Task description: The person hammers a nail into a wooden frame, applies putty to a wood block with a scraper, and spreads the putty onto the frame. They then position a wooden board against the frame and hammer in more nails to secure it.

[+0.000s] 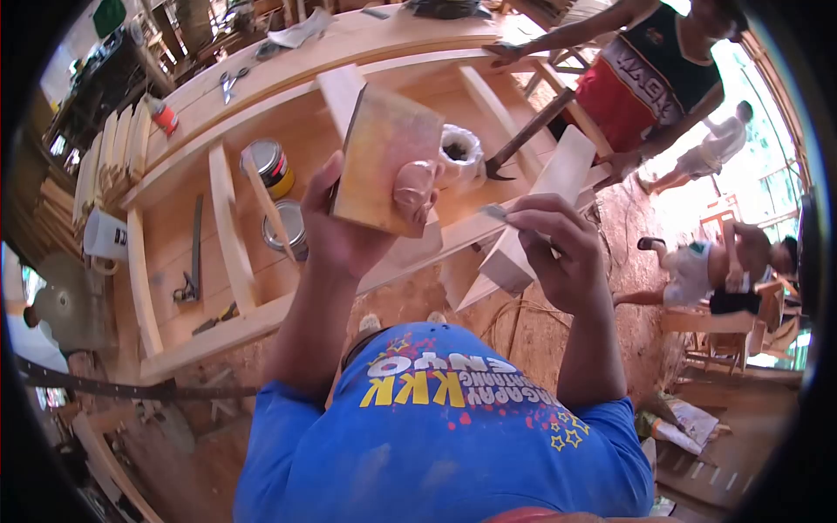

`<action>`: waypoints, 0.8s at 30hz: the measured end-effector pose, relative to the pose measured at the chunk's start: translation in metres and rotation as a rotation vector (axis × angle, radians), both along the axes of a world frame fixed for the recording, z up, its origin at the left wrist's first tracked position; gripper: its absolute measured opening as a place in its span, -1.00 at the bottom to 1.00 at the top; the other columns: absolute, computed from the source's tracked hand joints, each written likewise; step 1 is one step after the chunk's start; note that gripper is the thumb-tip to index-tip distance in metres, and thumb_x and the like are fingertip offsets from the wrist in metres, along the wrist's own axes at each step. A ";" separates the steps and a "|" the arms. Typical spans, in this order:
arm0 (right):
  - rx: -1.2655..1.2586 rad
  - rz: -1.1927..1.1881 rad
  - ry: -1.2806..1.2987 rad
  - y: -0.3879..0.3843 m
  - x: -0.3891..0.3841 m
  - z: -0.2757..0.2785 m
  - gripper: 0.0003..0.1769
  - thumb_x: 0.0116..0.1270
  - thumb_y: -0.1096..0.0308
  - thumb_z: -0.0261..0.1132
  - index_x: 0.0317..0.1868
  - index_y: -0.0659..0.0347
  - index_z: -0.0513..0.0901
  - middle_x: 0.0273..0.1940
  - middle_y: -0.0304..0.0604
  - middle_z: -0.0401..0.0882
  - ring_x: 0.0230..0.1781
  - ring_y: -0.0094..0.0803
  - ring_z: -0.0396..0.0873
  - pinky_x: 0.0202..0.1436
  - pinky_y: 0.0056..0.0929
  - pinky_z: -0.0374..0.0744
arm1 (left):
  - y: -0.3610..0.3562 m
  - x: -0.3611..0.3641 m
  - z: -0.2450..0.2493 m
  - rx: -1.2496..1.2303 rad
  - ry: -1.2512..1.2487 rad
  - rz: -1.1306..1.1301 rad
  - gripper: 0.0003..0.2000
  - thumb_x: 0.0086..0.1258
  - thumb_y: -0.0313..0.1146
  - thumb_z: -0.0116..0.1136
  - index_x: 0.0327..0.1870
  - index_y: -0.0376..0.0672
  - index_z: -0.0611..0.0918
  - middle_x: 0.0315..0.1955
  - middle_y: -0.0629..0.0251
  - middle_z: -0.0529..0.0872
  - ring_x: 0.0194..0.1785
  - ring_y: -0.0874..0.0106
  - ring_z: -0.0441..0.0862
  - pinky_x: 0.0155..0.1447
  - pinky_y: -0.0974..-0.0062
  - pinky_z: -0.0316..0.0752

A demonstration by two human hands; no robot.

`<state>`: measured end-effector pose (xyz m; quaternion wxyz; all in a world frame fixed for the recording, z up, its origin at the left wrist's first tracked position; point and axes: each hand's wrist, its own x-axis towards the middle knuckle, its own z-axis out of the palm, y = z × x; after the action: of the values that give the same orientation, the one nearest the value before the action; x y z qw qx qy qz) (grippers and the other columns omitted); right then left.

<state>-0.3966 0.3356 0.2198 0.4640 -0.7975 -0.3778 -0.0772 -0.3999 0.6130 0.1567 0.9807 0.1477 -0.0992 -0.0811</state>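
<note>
My left hand [340, 228] holds up a flat rectangular board [384, 157] with a yellowish, stained face. A lump of glossy pinkish-brown paste [416, 187] sits on the lower right of that face. To the right, my right hand [558, 244] is raised with bent fingers, pinching a small thin greyish blade [494, 212] that points toward the board. The blade and the paste are apart. Behind the board stands a white plastic-lined container [460, 150] with dark contents.
A wooden frame [228, 227] with crosspieces spans the front, holding an open can [268, 166], a round tin [286, 225] and a square tool [197, 253]. A hammer [532, 131] and a white beam [545, 205] lie right. A co-worker [636, 78] leans at the frame; others sit farther right.
</note>
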 end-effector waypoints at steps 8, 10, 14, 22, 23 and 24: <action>-0.211 0.186 -0.399 0.057 0.011 0.016 -0.60 0.17 0.67 0.41 0.04 0.23 0.79 -0.03 -0.07 0.74 -0.04 -0.04 0.72 0.06 -0.14 0.67 | 0.022 -0.010 0.002 0.061 -0.040 0.045 -0.39 0.57 0.01 0.02 0.42 -0.34 0.48 0.19 -0.05 0.68 0.16 0.10 0.71 0.22 -0.04 0.62; -0.249 0.188 -0.404 0.065 0.012 0.021 -0.61 0.17 0.66 0.42 0.04 0.22 0.79 -0.02 -0.09 0.74 -0.04 -0.05 0.72 0.07 -0.13 0.67 | 0.025 -0.014 0.001 0.045 -0.050 0.038 -0.39 0.55 0.00 0.02 0.40 -0.34 0.49 0.15 -0.04 0.70 0.13 0.10 0.72 0.18 -0.01 0.64; -0.272 0.192 -0.421 0.082 0.009 0.018 -0.62 0.15 0.65 0.43 0.01 0.21 0.81 -0.05 -0.12 0.75 -0.06 -0.07 0.73 0.05 -0.15 0.67 | 0.032 -0.021 0.002 0.052 -0.048 0.040 -0.39 0.52 0.01 0.02 0.37 -0.34 0.51 0.13 -0.02 0.72 0.12 0.12 0.72 0.17 0.05 0.65; -0.296 0.215 -0.229 0.089 0.002 0.006 -0.56 0.01 0.68 0.40 -0.04 0.18 0.83 -0.07 -0.16 0.79 -0.09 -0.11 0.75 -0.04 -0.19 0.69 | 0.029 -0.023 -0.003 0.012 0.014 0.073 -0.43 0.48 -0.10 0.09 0.35 -0.36 0.52 0.11 0.02 0.73 0.13 0.20 0.73 0.26 0.16 0.62; -0.320 0.219 -0.196 0.087 0.000 0.005 -0.54 0.00 0.69 0.39 -0.04 0.17 0.83 -0.07 -0.17 0.79 -0.09 -0.10 0.75 -0.05 -0.19 0.69 | 0.027 -0.023 -0.006 0.037 0.018 0.077 -0.44 0.47 -0.11 0.10 0.35 -0.36 0.52 0.11 0.02 0.73 0.13 0.21 0.73 0.27 0.17 0.62; -0.316 0.220 -0.180 0.086 -0.001 0.005 -0.54 0.00 0.69 0.38 -0.04 0.17 0.83 -0.07 -0.17 0.79 -0.10 -0.10 0.75 -0.05 -0.19 0.69 | 0.026 -0.023 -0.010 0.034 0.025 0.067 -0.43 0.46 -0.10 0.09 0.34 -0.37 0.54 0.12 0.01 0.73 0.15 0.18 0.73 0.28 0.15 0.62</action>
<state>-0.3974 0.4217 0.2245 0.3032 -0.8043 -0.5098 -0.0367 -0.4224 0.6391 0.1471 0.9814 0.1667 -0.0803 -0.0517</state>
